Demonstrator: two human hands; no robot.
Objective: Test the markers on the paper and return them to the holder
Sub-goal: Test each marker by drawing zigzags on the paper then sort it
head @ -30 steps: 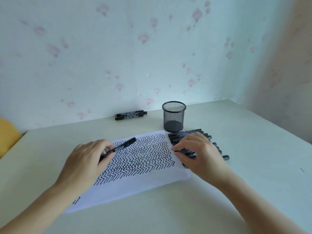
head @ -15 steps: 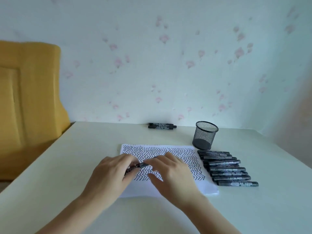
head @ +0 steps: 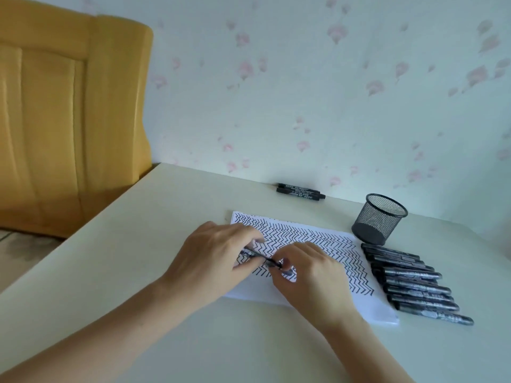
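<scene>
Left hand (head: 213, 261) grips the marker (head: 260, 257) barrel while right hand (head: 309, 272) pinches its cap end over the paper (head: 367, 305), apparently steadying it for uncapping or recapping.

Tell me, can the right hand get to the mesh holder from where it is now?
Probably yes. The mesh holder stands open-topped beyond the paper's far right corner, nothing between. But the right hand and left hand both grip a marker.

The table (head: 138, 272) bears paper (head: 370, 308), markers (head: 414, 283) and a mesh holder (head: 378, 219).
</scene>
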